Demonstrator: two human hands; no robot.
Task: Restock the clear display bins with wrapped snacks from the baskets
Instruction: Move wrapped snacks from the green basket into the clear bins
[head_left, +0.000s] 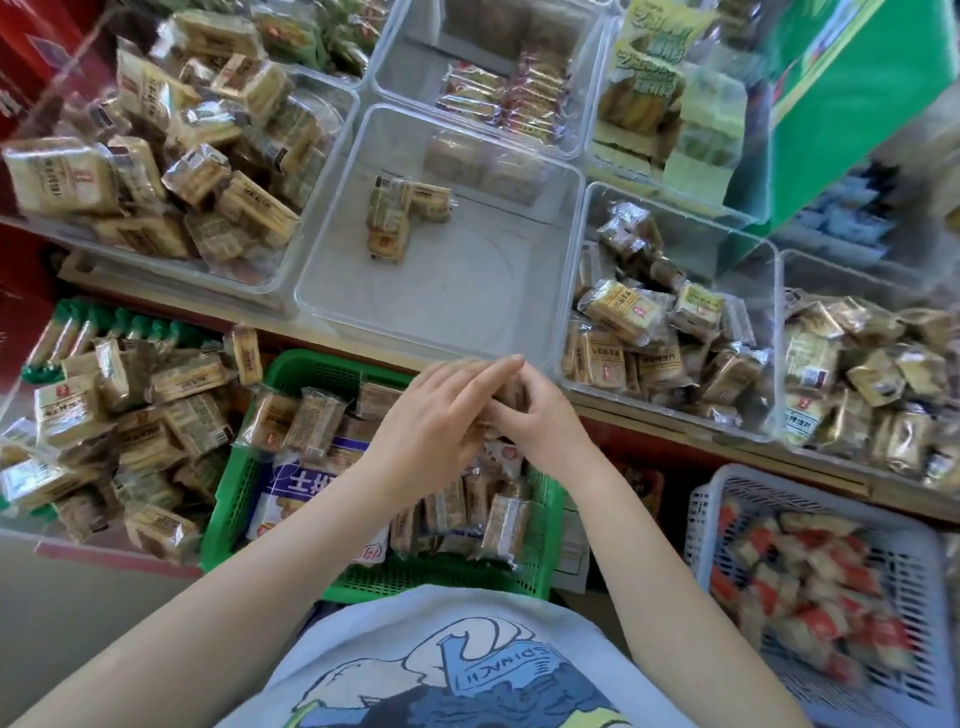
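A green basket (291, 366) below the shelf edge holds several brown wrapped snacks (311, 421) and a white and blue bag (306, 488). Over the basket's far side my left hand (436, 421) and my right hand (540, 421) meet, both closed around a stack of brown wrapped snacks (511, 389) that is mostly hidden between them. Just beyond the hands stands a clear display bin (467, 312), nearly bare, with two or three wrapped snacks (395, 218) lying at its far middle.
Full clear bins stand to the left (249, 280) and right (769, 374) of the middle bin, and more bins behind it (395, 78). A white basket (701, 514) of red and white snacks sits at lower right. A green carton (852, 93) stands at upper right.
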